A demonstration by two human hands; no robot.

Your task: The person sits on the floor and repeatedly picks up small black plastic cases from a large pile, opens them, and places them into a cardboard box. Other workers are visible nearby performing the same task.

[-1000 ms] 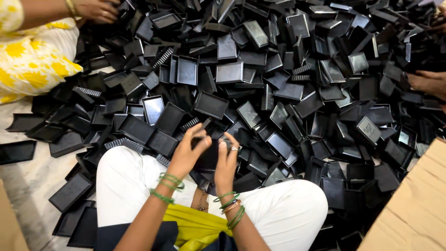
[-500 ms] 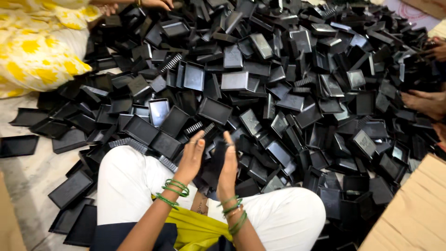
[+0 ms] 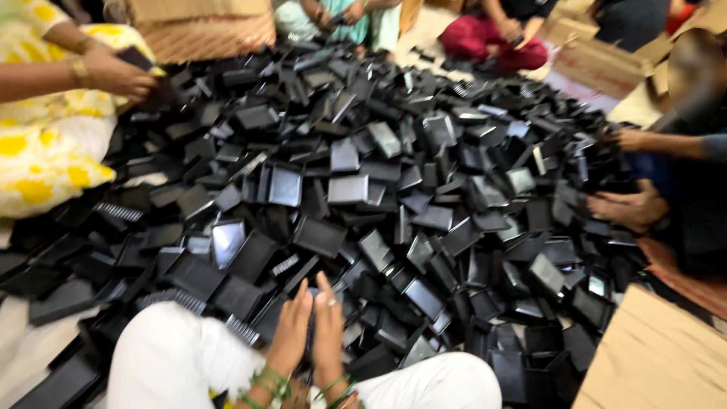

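Note:
I sit on the floor in white trousers at the near edge of a big heap of black plastic box parts [image 3: 394,189]. My left hand [image 3: 291,332] and my right hand [image 3: 329,326] are pressed close together, palms facing, fingers pointing up. A thin black plastic piece [image 3: 311,327] is squeezed edge-on between them and mostly hidden. Green bangles ring both wrists. The hands hover just above my knees, in front of the pile's near edge.
A person in yellow at the left holds a black part [image 3: 136,59]. Another person's hands and feet [image 3: 632,204] are at the right. More people sit at the far side. Cardboard boxes [image 3: 204,26] stand behind; a cardboard sheet [image 3: 659,356] lies at lower right.
My hands have closed together, pressing the black piece between the palms. The view has tilted up, showing more of the people across the heap.

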